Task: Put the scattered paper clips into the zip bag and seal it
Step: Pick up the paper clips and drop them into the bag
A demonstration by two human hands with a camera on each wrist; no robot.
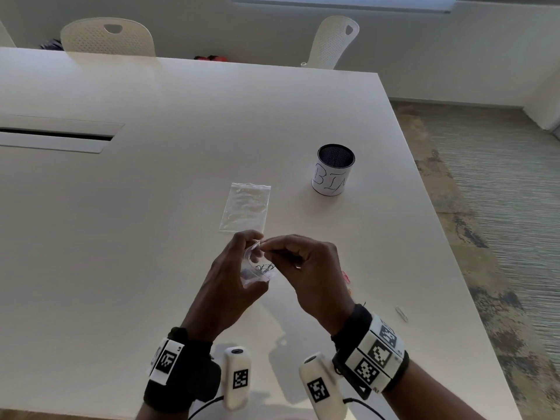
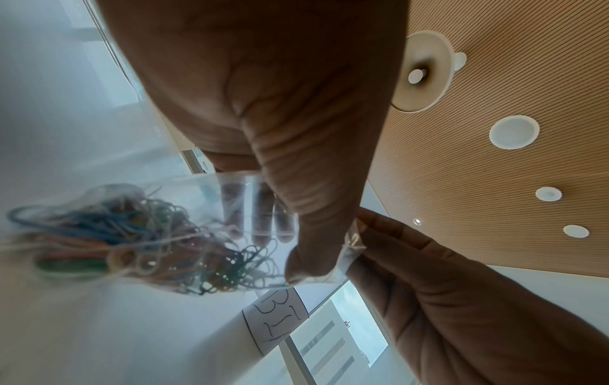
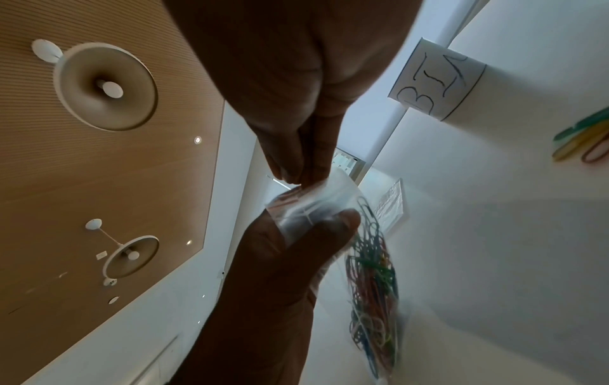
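A small clear zip bag (image 1: pixel 257 269) hangs in the air over the white table (image 1: pixel 151 237), with a tangle of coloured paper clips (image 2: pixel 138 242) bunched in its bottom (image 3: pixel 372 286). My left hand (image 1: pixel 242 253) pinches the bag's top edge, thumb (image 2: pixel 316 234) in front and fingers behind the plastic. My right hand (image 1: pixel 272 247) pinches the same top strip (image 3: pixel 296 198) from the other side. Loose clips (image 1: pixel 347 277) lie on the table just right of my right hand, green, yellow and pink in the right wrist view (image 3: pixel 583 140).
A second, empty zip bag (image 1: pixel 246 207) lies flat beyond my hands. A black mesh cup with a paper label reading BIN (image 1: pixel 332 169) stands further right. A small pale object (image 1: pixel 401 313) lies near the table's right edge. Two white chairs (image 1: pixel 106 36) stand behind.
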